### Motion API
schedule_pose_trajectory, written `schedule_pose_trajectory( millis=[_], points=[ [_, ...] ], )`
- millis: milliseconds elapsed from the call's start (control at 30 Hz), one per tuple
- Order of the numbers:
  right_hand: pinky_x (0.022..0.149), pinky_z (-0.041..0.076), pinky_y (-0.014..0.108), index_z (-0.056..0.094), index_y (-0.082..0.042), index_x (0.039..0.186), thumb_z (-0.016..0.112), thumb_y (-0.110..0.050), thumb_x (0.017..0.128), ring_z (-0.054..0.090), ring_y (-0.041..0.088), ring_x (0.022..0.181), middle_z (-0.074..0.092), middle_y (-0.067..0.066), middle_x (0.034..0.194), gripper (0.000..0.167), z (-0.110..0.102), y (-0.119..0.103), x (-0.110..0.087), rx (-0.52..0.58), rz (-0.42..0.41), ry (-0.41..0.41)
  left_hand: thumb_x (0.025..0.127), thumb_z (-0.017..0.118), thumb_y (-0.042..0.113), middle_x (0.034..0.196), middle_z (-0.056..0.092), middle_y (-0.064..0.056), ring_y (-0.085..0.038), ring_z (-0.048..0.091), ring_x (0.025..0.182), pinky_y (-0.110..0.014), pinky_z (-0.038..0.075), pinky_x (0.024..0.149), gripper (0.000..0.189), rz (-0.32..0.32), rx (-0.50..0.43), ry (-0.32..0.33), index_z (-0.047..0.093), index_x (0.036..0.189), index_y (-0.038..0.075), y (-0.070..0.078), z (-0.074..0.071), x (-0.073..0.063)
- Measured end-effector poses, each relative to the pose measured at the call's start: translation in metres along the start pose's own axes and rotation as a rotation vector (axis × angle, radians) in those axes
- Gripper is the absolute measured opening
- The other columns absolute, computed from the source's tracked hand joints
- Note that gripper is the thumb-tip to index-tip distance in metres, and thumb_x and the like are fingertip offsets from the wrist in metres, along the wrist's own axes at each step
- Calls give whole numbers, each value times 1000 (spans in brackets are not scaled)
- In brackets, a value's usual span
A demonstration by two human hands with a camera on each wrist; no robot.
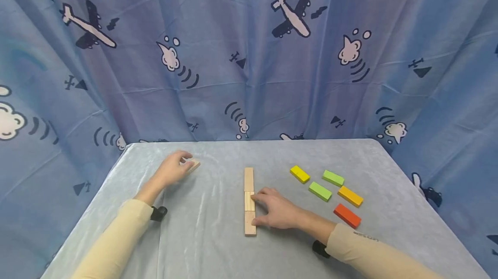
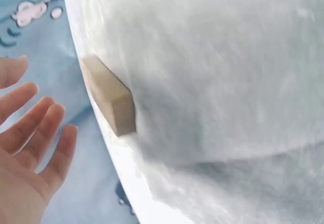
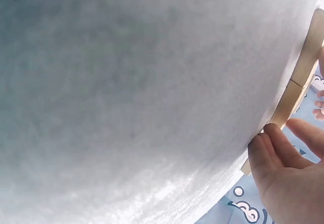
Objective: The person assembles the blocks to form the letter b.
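A plain wooden block (image 1: 193, 166) lies on the table at the far left, and my left hand (image 1: 171, 169) is right beside it. In the left wrist view, the fingers spread loosely with a gap between them and that block (image 2: 109, 95). Three sections of plain wood form a straight row at the table's centre: a far block (image 1: 248, 179), a middle piece (image 1: 247, 201) with lengthwise lines, and a near block (image 1: 250, 229). My right hand (image 1: 279, 210) touches the row's right side, forefinger at the middle piece and thumb at the near block.
Coloured blocks lie scattered on the right: a yellow block (image 1: 300, 174), two green blocks, one of them a green block (image 1: 320, 191) nearer the row, an orange block (image 1: 350, 196) and a red block (image 1: 347, 215). A pale cloth (image 1: 202, 244) covers the table; a blue patterned curtain (image 1: 249, 54) hangs behind.
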State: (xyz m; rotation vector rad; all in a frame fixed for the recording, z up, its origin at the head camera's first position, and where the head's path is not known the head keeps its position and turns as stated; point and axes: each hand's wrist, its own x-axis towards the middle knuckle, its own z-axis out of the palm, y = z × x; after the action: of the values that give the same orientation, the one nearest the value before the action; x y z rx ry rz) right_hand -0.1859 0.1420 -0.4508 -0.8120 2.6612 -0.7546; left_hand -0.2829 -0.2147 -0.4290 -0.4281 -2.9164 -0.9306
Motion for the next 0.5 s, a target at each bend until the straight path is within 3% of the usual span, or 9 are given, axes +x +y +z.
schedule_pose_trajectory(
  millis=[100, 233, 500],
  points=[
    [102, 46, 47, 57, -3, 141, 80, -39, 86, 51, 26, 121, 57, 10, 131, 70, 1, 0, 1, -6, -5, 0, 100, 62, 19, 126, 62, -26, -44, 60, 114, -57, 48, 95, 38, -13, 5, 13, 63, 127, -7, -10, -2, 1],
    [101, 46, 47, 57, -3, 141, 80, -38, 86, 51, 26, 121, 57, 10, 131, 70, 2, 0, 0, -5, -8, 3, 99, 62, 19, 125, 62, -30, -45, 61, 112, -57, 48, 95, 40, -38, -1, -18, 61, 128, -8, -19, 0, 2],
    [101, 46, 47, 58, -1, 141, 81, -36, 86, 51, 27, 120, 57, 10, 130, 69, 1, -1, -2, 6, -10, 10, 99, 63, 19, 122, 63, -32, -48, 60, 115, -58, 47, 98, 45, -121, -29, -87, 56, 132, -10, -22, 8, 1]
  ],
)
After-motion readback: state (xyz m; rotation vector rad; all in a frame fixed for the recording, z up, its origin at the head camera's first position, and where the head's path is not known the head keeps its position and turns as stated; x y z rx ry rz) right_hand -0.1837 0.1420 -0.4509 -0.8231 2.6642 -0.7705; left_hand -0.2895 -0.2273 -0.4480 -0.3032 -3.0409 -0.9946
